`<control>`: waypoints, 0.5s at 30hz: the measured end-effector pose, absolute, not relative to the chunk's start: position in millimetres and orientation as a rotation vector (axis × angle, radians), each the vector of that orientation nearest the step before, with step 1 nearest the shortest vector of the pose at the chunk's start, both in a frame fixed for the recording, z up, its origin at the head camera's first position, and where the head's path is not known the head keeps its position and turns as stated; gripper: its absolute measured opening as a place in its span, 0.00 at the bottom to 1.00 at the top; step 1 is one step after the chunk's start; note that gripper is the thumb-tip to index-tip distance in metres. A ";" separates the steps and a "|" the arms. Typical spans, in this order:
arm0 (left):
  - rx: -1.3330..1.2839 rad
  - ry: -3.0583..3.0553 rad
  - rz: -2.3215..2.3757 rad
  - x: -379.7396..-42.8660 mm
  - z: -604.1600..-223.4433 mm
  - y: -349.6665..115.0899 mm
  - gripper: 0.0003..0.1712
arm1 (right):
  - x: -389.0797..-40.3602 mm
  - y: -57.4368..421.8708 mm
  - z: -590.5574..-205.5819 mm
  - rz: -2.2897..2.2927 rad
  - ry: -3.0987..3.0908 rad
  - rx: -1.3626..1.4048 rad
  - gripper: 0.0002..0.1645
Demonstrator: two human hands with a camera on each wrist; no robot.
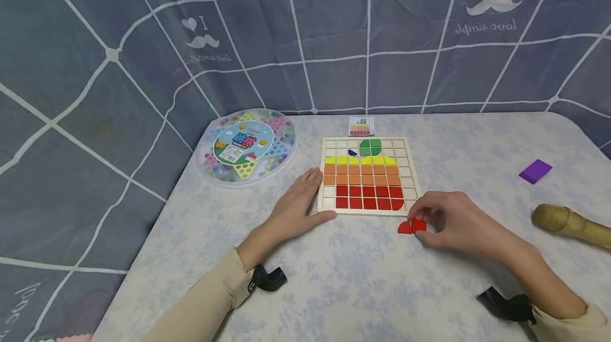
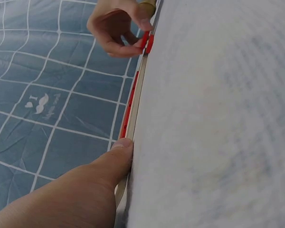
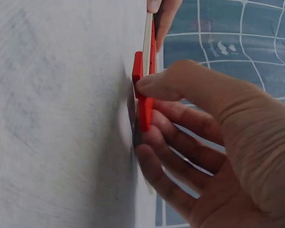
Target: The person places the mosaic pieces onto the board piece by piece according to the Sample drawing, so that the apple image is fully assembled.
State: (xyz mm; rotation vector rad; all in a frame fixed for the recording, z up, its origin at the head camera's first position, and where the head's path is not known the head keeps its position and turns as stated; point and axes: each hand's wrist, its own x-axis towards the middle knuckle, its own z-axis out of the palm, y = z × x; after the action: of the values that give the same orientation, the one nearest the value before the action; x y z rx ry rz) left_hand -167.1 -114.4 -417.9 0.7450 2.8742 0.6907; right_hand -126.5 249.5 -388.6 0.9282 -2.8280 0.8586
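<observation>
A wooden grid board (image 1: 410,185) lies on the table, with green, yellow, orange and red tiles set in its squares. My left hand (image 1: 298,207) rests flat along the board's left edge, thumb at the near corner. Just off the near right corner, my right hand (image 1: 448,220) pinches a red square tile (image 1: 419,226) between thumb and fingers. A red quarter-round tile (image 1: 404,227) is right beside it on the left. In the right wrist view, two red pieces (image 3: 145,114) show at the thumb and fingers. A small dark blue piece (image 1: 352,152) lies on the board near the green tiles.
A small picture card (image 1: 361,126) lies behind the board. To the left is a round clear case (image 1: 245,172) with a colourful label. At the right are a purple block (image 1: 535,171) and a gold microphone (image 1: 573,222). A grid-patterned curtain (image 1: 334,34) hangs behind the table.
</observation>
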 end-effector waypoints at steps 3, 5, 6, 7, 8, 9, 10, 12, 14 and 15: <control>0.760 2.880 0.694 -167.9 -417.1 -115.8 0.59 | -130.2 243.0 -385.1 0.877 -2.795 0.944 0.21; 0.769 2.877 0.698 -168.1 -416.7 -116.1 0.59 | -133.7 236.7 -382.2 0.879 -2.787 0.955 0.20; 0.769 2.877 0.699 -168.2 -416.6 -116.2 0.59 | -136.0 232.5 -381.0 0.881 -2.786 0.960 0.19; 0.768 2.877 0.697 -168.3 -416.4 -116.3 0.59 | -138.6 227.7 -379.7 0.879 -2.790 0.962 0.18; 0.767 2.878 0.694 -168.4 -416.2 -116.3 0.59 | -141.4 222.2 -378.6 0.876 -2.798 0.965 0.17; 0.767 2.880 0.692 -168.5 -416.2 -116.2 0.59 | -144.3 216.1 -378.0 0.872 -2.805 0.964 0.17; 0.766 2.882 0.690 -168.5 -416.2 -116.1 0.59 | -147.3 209.7 -377.4 0.878 -2.809 0.968 0.16; 0.760 2.882 0.686 -168.6 -416.3 -115.9 0.59 | -153.1 195.4 -376.5 0.915 -2.839 0.954 0.15; 0.751 2.879 0.688 -168.7 -416.1 -115.8 0.59 | -159.9 181.1 -376.8 0.942 -2.850 0.948 0.15; 0.741 2.877 0.685 -168.9 -416.2 -115.9 0.59 | -163.4 173.7 -377.0 0.945 -2.851 0.948 0.16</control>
State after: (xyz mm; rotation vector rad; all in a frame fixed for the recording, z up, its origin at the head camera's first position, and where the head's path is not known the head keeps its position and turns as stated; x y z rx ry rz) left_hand -168.9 -115.9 -416.2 0.7410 2.8774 0.6853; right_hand -163.4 173.7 -377.0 0.9481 -2.8509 0.9455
